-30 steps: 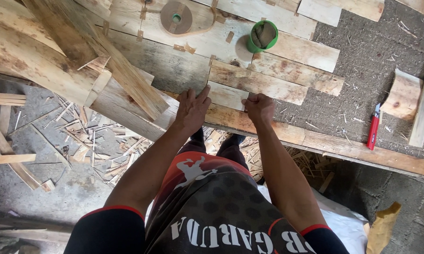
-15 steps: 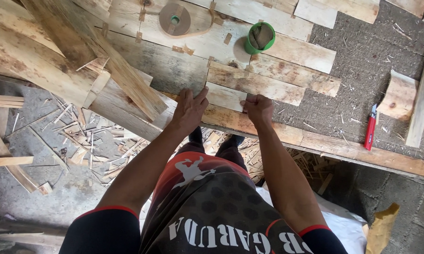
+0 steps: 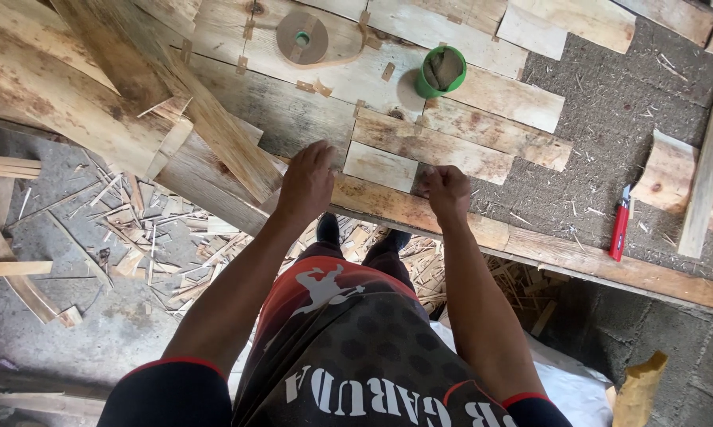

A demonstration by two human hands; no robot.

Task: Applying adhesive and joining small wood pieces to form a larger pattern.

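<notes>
Head view: left hand (image 3: pixel 307 183) and right hand (image 3: pixel 446 192) flat on small board (image 3: pixel 380 166).

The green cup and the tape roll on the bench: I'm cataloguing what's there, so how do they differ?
The green cup has a bright green rim and stands open side up; the tape roll is brown and lies flat. The cup has grey contents; the roll has only a small hole in the middle. Both are round and rest untouched on the wooden planks.

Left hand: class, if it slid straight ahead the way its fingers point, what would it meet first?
The left hand points up the bench, fingers spread over the wide grey plank. Going straight on, it would probably first reach the roll of brown tape, though height above the wood is hard to judge.
</notes>
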